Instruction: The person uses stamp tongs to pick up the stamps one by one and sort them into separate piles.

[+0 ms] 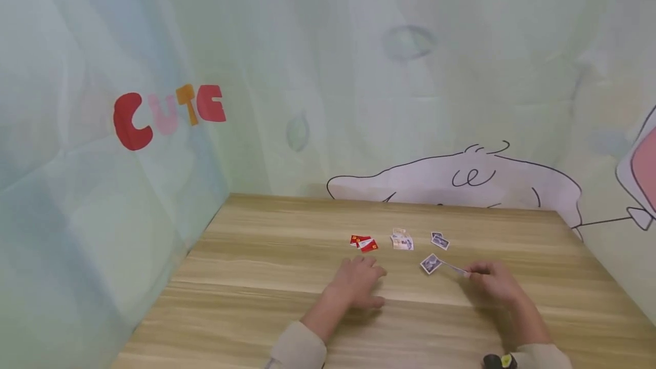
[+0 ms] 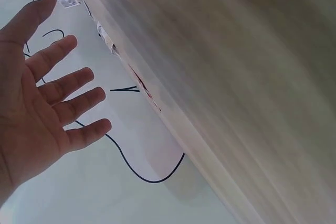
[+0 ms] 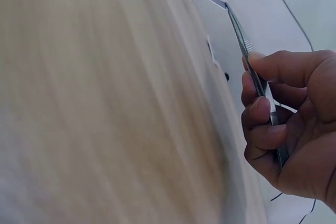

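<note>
My right hand (image 1: 494,283) grips a pair of metal tweezers (image 3: 252,61) between thumb and curled fingers. At the tweezers' tips is a small grey stamp-like picture (image 1: 431,264) with a white border, seen nearly edge-on in the right wrist view. Just beyond it on the table, two similar grey pictures (image 1: 441,241) overlap. My left hand (image 1: 355,283) holds nothing; its fingers are spread low over the wood, nearest the red stamp-like pieces (image 1: 368,245). Between the red and grey groups lie pale stamp-like pieces (image 1: 403,243), partly overlapping.
The wood-grain table (image 1: 246,266) reaches back to a pale printed cloth (image 1: 328,84) with a cartoon outline. Cloth also hangs along the left and right sides. A dark round item (image 1: 499,361) sits at my right wrist.
</note>
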Demonstrator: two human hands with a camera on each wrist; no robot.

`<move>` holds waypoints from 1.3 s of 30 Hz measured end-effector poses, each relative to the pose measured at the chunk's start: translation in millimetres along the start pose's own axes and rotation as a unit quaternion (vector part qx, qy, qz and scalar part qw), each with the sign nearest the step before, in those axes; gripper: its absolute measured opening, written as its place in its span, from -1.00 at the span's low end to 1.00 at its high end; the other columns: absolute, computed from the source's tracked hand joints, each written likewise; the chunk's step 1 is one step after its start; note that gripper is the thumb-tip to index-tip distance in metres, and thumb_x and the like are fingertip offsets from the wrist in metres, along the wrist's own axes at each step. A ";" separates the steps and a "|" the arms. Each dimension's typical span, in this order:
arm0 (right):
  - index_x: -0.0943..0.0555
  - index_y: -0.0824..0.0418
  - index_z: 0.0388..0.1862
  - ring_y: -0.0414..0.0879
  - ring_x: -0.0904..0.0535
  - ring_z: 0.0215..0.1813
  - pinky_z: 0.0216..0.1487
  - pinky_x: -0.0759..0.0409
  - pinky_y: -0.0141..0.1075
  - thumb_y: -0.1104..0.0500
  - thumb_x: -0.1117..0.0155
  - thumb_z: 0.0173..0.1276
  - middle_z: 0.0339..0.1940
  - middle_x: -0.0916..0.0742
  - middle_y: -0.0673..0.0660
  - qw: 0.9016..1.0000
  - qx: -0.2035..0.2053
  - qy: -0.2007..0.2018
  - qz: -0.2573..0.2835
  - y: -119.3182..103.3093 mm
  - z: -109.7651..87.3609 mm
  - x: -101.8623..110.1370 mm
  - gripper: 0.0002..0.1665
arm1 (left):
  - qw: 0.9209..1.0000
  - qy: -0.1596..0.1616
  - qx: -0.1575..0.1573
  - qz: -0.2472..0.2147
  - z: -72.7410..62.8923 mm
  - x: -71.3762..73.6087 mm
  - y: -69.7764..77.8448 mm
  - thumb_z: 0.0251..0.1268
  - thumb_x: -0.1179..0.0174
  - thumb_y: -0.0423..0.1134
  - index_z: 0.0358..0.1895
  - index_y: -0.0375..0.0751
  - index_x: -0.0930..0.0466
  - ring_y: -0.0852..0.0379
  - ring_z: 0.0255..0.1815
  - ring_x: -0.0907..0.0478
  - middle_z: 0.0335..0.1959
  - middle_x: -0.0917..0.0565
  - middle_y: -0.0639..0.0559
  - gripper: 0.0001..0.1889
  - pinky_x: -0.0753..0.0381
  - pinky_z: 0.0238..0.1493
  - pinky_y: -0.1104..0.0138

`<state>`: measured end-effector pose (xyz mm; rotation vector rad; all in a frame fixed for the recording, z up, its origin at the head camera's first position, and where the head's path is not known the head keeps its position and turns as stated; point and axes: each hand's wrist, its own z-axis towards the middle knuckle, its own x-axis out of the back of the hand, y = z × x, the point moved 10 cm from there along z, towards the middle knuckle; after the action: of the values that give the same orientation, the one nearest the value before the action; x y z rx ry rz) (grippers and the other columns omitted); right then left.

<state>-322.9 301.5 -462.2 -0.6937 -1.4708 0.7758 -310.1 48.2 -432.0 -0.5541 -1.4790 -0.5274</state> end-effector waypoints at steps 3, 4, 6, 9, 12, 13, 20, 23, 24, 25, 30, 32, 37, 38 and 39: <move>-0.57 0.53 -0.18 -0.09 -0.40 -0.44 -0.43 -0.39 -0.29 0.31 -0.18 0.24 -0.55 -0.55 0.09 1.000 -0.010 0.004 0.013 7.3 5.2 2.9 -0.73 | 1.000 0.010 0.001 -0.008 2.3 5.7 0.6 0.03 -0.26 0.20 0.12 0.06 -0.53 0.06 0.07 -0.40 0.05 -0.49 0.07 -0.43 -0.44 -0.02 0.09; -0.57 0.54 -0.18 -0.10 -0.39 -0.49 -0.46 -0.39 -0.30 0.32 -0.17 0.23 -0.60 -0.51 0.06 1.000 -0.014 0.004 0.023 10.2 6.9 4.3 -0.73 | 1.000 0.012 0.003 -0.012 3.4 7.1 1.0 0.03 -0.26 0.20 0.12 0.06 -0.53 0.07 0.07 -0.39 0.05 -0.48 0.07 -0.43 -0.44 -0.01 0.09; -0.55 0.56 -0.17 -0.10 -0.38 -0.51 -0.48 -0.39 -0.30 0.32 -0.16 0.24 -0.61 -0.49 0.05 0.999 -0.018 0.004 0.027 14.4 10.1 8.6 -0.72 | 1.000 0.013 0.006 -0.019 6.2 8.7 1.8 0.04 -0.25 0.20 0.13 0.07 -0.53 0.08 0.08 -0.38 0.05 -0.48 0.08 -0.44 -0.43 0.02 0.09; -0.54 0.55 -0.14 -0.07 -0.42 -0.45 -0.43 -0.41 -0.26 0.28 -0.15 0.27 -0.53 -0.55 0.08 1.000 -0.022 0.000 0.004 18.9 14.2 17.0 -0.68 | 1.000 0.010 0.008 -0.023 11.9 8.4 3.7 0.05 -0.24 0.20 0.13 0.09 -0.53 0.09 0.11 -0.38 0.08 -0.47 0.09 -0.44 -0.42 0.05 0.07; -0.51 0.57 -0.10 -0.04 -0.45 -0.36 -0.35 -0.44 -0.22 0.23 -0.12 0.31 -0.40 -0.60 0.13 1.000 -0.026 -0.006 -0.015 19.9 19.1 24.8 -0.63 | 1.000 0.007 0.008 -0.025 18.1 8.3 5.7 0.06 -0.23 0.21 0.14 0.10 -0.52 0.08 0.16 -0.35 0.11 -0.47 0.10 -0.44 -0.39 0.08 0.04; -0.50 0.59 -0.09 -0.04 -0.46 -0.35 -0.35 -0.44 -0.22 0.23 -0.12 0.32 -0.39 -0.61 0.14 0.999 -0.025 -0.005 -0.019 19.1 20.9 27.4 -0.62 | 1.000 0.007 0.007 -0.026 20.5 8.1 6.2 0.06 -0.23 0.21 0.14 0.11 -0.52 0.08 0.17 -0.34 0.11 -0.47 0.10 -0.45 -0.39 0.09 0.04; -0.48 0.65 -0.12 -0.06 -0.42 -0.43 -0.42 -0.42 -0.24 0.27 -0.12 0.28 -0.51 -0.56 0.11 0.999 -0.027 0.018 -0.012 18.9 30.2 41.0 -0.61 | 1.000 0.007 0.002 -0.023 33.3 3.4 13.2 0.06 -0.22 0.22 0.15 0.15 -0.52 0.09 0.18 -0.34 0.12 -0.47 0.13 -0.44 -0.38 0.11 0.04; -0.46 0.66 -0.08 -0.06 -0.42 -0.41 -0.40 -0.42 -0.24 0.27 -0.14 0.28 -0.49 -0.56 0.10 0.999 -0.039 0.026 -0.007 23.8 32.8 43.7 -0.58 | 1.000 0.005 -0.001 -0.023 36.3 1.8 16.4 0.05 -0.22 0.24 0.14 0.14 -0.52 0.09 0.14 -0.36 0.09 -0.49 0.14 -0.44 -0.39 0.11 0.05; -0.46 0.66 -0.07 -0.06 -0.42 -0.40 -0.40 -0.42 -0.24 0.26 -0.14 0.28 -0.47 -0.57 0.10 0.999 -0.044 0.028 -0.003 25.9 33.5 44.1 -0.57 | 1.000 0.004 -0.002 -0.023 36.9 1.6 17.3 0.04 -0.22 0.24 0.14 0.14 -0.52 0.08 0.13 -0.37 0.08 -0.49 0.14 -0.43 -0.39 0.11 0.05; -0.45 0.66 -0.05 -0.06 -0.42 -0.39 -0.39 -0.42 -0.24 0.25 -0.14 0.29 -0.46 -0.57 0.11 0.998 -0.049 0.028 0.001 27.6 33.9 44.3 -0.56 | 1.000 0.003 -0.002 -0.023 37.5 1.3 18.1 0.04 -0.22 0.25 0.14 0.14 -0.52 0.08 0.13 -0.37 0.08 -0.49 0.14 -0.43 -0.39 0.11 0.05; -0.45 0.63 -0.03 -0.08 -0.40 -0.45 -0.44 -0.41 -0.26 0.26 -0.14 0.28 -0.52 -0.54 0.08 0.997 -0.071 0.039 0.014 35.7 34.2 44.3 -0.56 | 1.000 -0.001 -0.006 -0.021 40.5 -0.5 20.6 0.03 -0.22 0.26 0.14 0.14 -0.51 0.08 0.07 -0.40 0.05 -0.50 0.14 -0.42 -0.40 0.09 0.08; -0.47 0.62 -0.03 -0.09 -0.39 -0.48 -0.47 -0.40 -0.27 0.27 -0.14 0.27 -0.57 -0.52 0.06 0.996 -0.077 0.047 0.019 37.5 34.4 44.8 -0.58 | 1.000 -0.002 -0.007 -0.020 41.3 -0.6 21.1 0.03 -0.22 0.26 0.15 0.15 -0.51 0.09 0.06 -0.41 0.04 -0.50 0.14 -0.42 -0.40 0.08 0.10; -0.47 0.62 -0.04 -0.10 -0.39 -0.49 -0.47 -0.40 -0.27 0.27 -0.12 0.28 -0.57 -0.52 0.06 0.994 -0.082 0.068 0.019 37.7 36.1 48.2 -0.58 | 1.000 -0.002 -0.010 -0.010 42.2 1.3 24.3 0.02 -0.21 0.28 0.15 0.15 -0.51 0.07 0.08 -0.40 0.06 -0.50 0.13 -0.40 -0.40 0.07 0.10; -0.47 0.61 -0.04 -0.09 -0.40 -0.49 -0.47 -0.40 -0.27 0.26 -0.12 0.28 -0.56 -0.53 0.06 0.994 -0.083 0.071 0.016 37.9 36.3 49.0 -0.58 | 1.000 -0.002 -0.011 -0.010 42.4 1.4 25.3 0.02 -0.21 0.28 0.15 0.15 -0.51 0.07 0.09 -0.40 0.06 -0.50 0.13 -0.40 -0.40 0.07 0.10; -0.47 0.61 -0.04 -0.09 -0.40 -0.48 -0.46 -0.41 -0.27 0.25 -0.12 0.28 -0.55 -0.54 0.07 0.994 -0.086 0.073 0.013 38.4 36.2 49.4 -0.58 | 1.000 -0.004 -0.011 -0.011 42.3 1.4 26.2 0.02 -0.21 0.29 0.16 0.15 -0.51 0.07 0.10 -0.40 0.07 -0.49 0.13 -0.40 -0.40 0.08 0.10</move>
<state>-362.7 361.9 -464.0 -0.8824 -1.4071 0.6089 -325.8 95.4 -430.5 -0.5583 -1.4890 -0.5598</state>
